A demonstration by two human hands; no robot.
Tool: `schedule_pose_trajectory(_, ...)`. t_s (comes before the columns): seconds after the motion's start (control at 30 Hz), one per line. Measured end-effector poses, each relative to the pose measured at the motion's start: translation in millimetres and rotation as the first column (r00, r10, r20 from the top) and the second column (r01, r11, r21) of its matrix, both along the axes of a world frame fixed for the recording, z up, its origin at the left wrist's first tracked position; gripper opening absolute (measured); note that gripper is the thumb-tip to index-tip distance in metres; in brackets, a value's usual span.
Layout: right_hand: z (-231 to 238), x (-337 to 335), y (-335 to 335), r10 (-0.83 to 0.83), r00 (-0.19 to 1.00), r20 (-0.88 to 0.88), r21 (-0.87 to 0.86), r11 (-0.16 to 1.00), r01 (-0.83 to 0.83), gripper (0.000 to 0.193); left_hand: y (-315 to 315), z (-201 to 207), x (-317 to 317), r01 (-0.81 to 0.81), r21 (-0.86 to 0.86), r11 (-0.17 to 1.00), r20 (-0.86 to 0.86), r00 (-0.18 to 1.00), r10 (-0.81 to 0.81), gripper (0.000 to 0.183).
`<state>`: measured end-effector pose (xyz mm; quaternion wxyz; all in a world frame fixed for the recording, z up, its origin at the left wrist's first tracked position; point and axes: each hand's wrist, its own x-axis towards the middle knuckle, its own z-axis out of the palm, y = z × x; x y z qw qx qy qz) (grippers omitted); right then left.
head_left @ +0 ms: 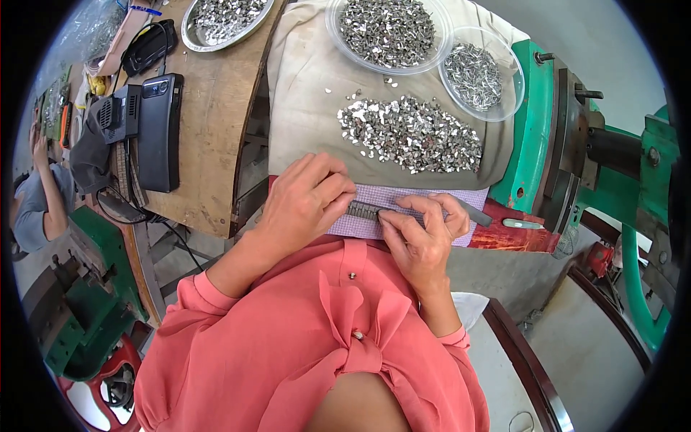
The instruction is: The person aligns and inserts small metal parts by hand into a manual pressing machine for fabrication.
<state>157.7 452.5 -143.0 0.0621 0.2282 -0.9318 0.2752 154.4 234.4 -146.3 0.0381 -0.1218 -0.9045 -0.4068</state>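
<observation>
A dark metal strip with a row of fine slots (366, 210) lies on a purple checked cloth (461, 201) close to my body. At its left end my left hand (306, 200) is closed, thumb and fingertips pressed together; what they hold is hidden. My right hand (426, 232) pinches over the strip's right part, and anything in that pinch is too small to name. A flat grey bar (473, 212) juts out beyond the right hand; I cannot tell whether it belongs to the strip. Just past both hands, a loose heap of small white and grey metal pieces (410, 133) covers the beige cloth (302, 93).
Two clear plastic tubs of small metal parts, one larger (443, 21) and one smaller (520, 86), stand at the back. On the wooden table (209, 137) are a metal bowl (189, 39) and a black phone (160, 137). Green machinery (529, 129) borders the right. Another person's arm (52, 187) shows far left.
</observation>
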Motion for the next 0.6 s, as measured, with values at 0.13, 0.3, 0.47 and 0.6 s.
schedule_pose_trajectory(0.13, 2, 0, 5, -0.021, 0.999, 0.043, -0.033, 0.999, 0.023, 0.021, 4, 2, 2, 0.006, 0.027, 1.0, 0.007, 1.0, -0.006, 0.015)
schedule_pose_trajectory(0.3, 3, 4, 20, -0.11, 0.992, 0.058, -0.067, 0.991, 0.113, 0.021, 16, 1, 8, 0.065, 0.067, 0.996, 0.017, 0.998, -0.067, 0.016)
schedule_pose_trajectory(0.47, -1, 10, 24, -0.168, 0.983, 0.073, -0.103, 0.979, 0.175, 0.021, 30, -3, 10, 0.117, 0.056, 0.992, -0.012, 0.993, -0.116, 0.016)
schedule_pose_trajectory(0.6, -4, 14, 20, -0.159, 0.987, 0.021, -0.058, 0.985, 0.16, 0.021, 37, -9, 10, 0.136, -0.004, 0.991, -0.034, 0.99, -0.136, 0.016)
